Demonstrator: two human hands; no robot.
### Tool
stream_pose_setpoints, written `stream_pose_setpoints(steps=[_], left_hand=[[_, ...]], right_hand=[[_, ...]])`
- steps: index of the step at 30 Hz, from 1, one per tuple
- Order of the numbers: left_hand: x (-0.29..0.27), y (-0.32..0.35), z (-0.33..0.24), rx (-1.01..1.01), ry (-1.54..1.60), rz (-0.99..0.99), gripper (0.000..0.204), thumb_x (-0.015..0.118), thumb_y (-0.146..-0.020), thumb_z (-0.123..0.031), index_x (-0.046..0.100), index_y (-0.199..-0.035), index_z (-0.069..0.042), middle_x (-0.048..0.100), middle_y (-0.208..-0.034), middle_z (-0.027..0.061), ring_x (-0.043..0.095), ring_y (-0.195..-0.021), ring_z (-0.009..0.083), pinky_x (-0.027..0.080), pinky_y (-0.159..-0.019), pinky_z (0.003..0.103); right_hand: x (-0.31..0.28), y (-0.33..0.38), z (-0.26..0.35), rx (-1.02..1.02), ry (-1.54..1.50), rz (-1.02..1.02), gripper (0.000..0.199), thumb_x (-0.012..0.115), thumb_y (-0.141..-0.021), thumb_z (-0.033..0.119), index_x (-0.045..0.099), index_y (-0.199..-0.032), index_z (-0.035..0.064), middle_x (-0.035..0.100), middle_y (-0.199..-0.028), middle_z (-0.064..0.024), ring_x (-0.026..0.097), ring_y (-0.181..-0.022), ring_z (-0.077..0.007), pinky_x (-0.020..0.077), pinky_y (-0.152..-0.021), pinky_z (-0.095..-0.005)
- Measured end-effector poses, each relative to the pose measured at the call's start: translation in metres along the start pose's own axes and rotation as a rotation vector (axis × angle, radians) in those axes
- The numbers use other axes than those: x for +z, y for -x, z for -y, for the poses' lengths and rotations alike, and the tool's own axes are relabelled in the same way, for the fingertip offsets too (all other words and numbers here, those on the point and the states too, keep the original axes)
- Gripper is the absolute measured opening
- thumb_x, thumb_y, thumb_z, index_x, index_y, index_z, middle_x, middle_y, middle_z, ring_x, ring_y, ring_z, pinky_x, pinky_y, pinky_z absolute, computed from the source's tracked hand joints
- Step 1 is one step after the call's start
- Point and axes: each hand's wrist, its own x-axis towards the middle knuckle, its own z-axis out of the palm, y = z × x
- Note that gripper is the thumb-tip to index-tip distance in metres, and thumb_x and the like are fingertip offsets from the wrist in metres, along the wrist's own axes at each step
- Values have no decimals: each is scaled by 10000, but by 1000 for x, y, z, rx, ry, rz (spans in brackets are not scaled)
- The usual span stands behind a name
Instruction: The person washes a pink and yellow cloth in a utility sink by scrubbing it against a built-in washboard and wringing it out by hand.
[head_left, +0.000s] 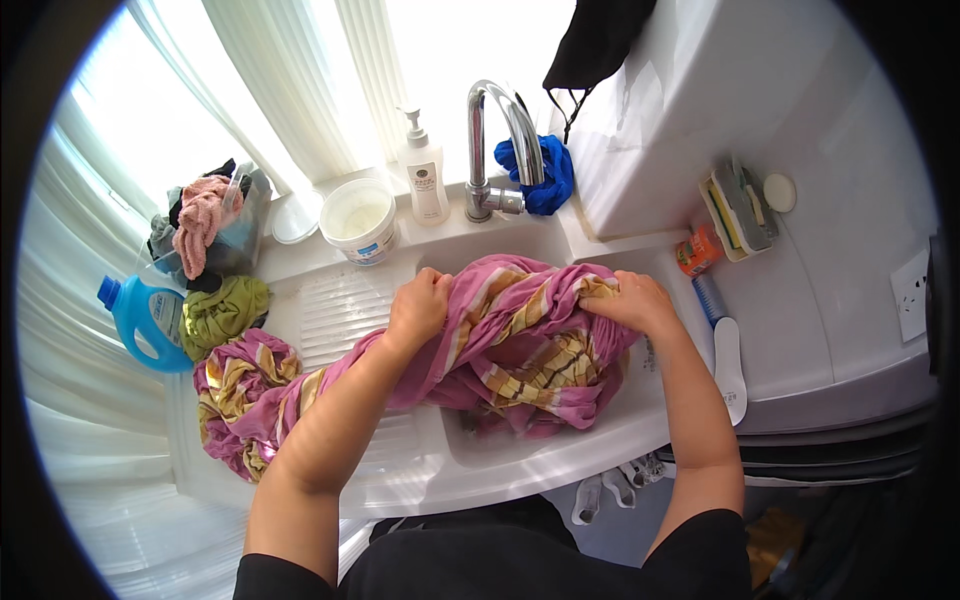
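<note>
A large pink cloth with yellow and white stripes [560,375] lies partly in the white sink basin [480,450]. Its other end is heaped on the ribbed drainboard [340,310] to the left. Around a twisted fold of the cloth at the basin's left side, my left hand [418,308] is closed in a fist. My right hand [630,300] grips the same cloth at the basin's right side, fingers bunched in its folds. Between the two hands the cloth spans the basin in a thick roll. Most of the basin floor is hidden under it.
Behind the basin stand a chrome faucet [478,150], a white pump bottle [425,175] and a white tub [360,225]. At left are a blue detergent bottle [150,320], a green cloth [225,310] and a bin of clothes [215,215]. A brush [730,365] lies at right.
</note>
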Motion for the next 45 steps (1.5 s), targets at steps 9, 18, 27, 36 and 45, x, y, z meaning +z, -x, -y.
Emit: stream_pose_setpoints(steps=[9, 18, 27, 36, 45], left_hand=[[111, 15, -11, 52, -973, 516, 908, 582, -876, -585, 123, -1591, -265, 106, -1642, 172, 172, -1447, 516, 177, -1072, 752], [209, -26, 29, -95, -1219, 794, 566, 375, -1032, -368, 295, -1558, -173, 217, -1633, 79, 228, -1479, 378, 98, -1103, 737], [102, 21, -2, 361, -1094, 266, 545, 523, -964, -331, 456, -1476, -155, 544, -1423, 135, 461, -1326, 428, 212, -1085, 692], [0, 82, 10, 423, -727, 88, 333, 649, -775, -140, 632, -1107, -143, 620, -969, 124, 608, -942, 297, 489, -766, 463], [-144, 135, 80, 392, -620, -246, 583, 693, -673, -10, 630, -1227, -181, 581, -949, 135, 577, -970, 342, 498, -806, 455]], right_hand=[[186, -11, 63, -355, 533, 242, 957, 465, -876, 697, 162, -1580, 124, 189, -1621, -167, 207, -1475, -378, 220, -1122, -653], [259, -70, 61, -467, 436, 615, 465, 448, -959, 334, 609, -1315, 81, 592, -1360, -144, 499, -1314, -326, 334, -1080, -556], [222, -54, 71, -85, 213, 219, 426, 704, -790, 368, 712, -1066, 42, 638, -1273, -163, 572, -1210, -339, 475, -979, -453], [120, -5, 59, -152, -639, -249, 527, 824, -708, 397, 710, -1032, -3, 720, -916, -212, 696, -919, -377, 545, -795, -419], [70, 60, 187, -463, -916, -469, 357, 838, -737, 146, 710, -1044, 14, 702, -959, -128, 683, -901, -276, 529, -808, -355]])
